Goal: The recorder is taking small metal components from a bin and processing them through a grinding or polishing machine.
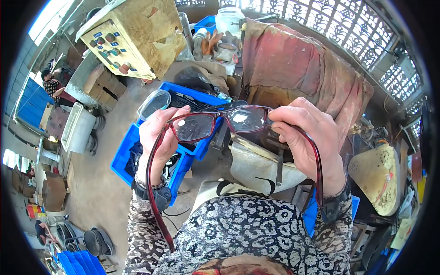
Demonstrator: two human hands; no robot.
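A pair of eyeglasses (pixel 216 120) with a dark red frame and clear lenses is held up before me, its temples pointing back toward my body. My left hand (pixel 158 135) grips it at the left hinge, the fingertips by the upper corner of the lens. At the opposite hinge, my right hand (pixel 308 133) pinches the frame between thumb and fingers. Below and behind the glasses, a blue bin (pixel 123 158) holds dark pieces too jumbled to name. Another blue bin (pixel 176 87) with dark frame-like parts stands just beyond.
A clear plastic container (pixel 154 104) rests by the far bin. Ahead stands a machine draped with a stained red cloth (pixel 293 59). A yellowed control box (pixel 133 41) with knobs is at upper left. Gloves (pixel 211 43) lie at the back. Another person (pixel 52 87) is far left.
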